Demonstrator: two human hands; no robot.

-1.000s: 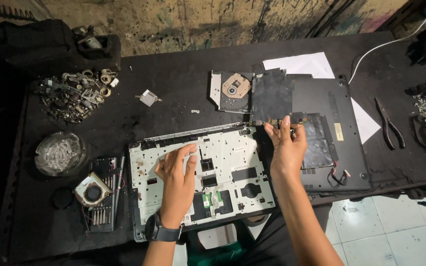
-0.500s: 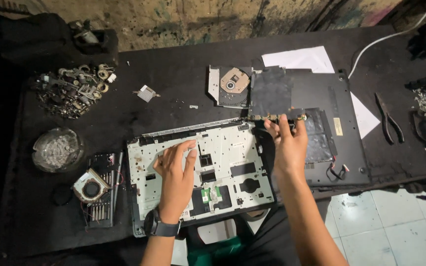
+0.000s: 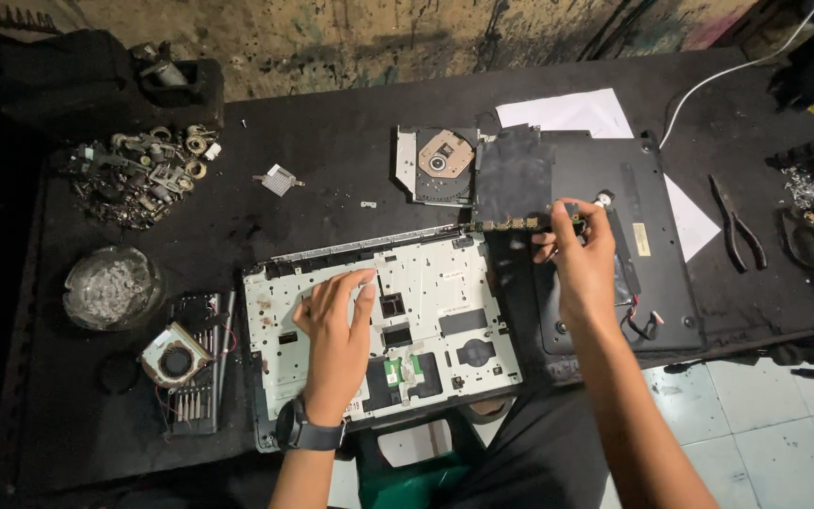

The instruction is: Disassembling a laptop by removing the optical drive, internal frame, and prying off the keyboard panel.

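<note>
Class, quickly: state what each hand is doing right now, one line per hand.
Left hand: open, flat on the laptop panel.
Right hand: closed, pinching the edge of a dark circuit board.

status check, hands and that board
Left hand flat on the silver panel. Right hand pinching the black board at its lower edge. Nothing between them.

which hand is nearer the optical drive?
Right. The right hand grips the black board lying just right of the optical drive; the left hand rests flat on the silver laptop panel, well below it.
</note>
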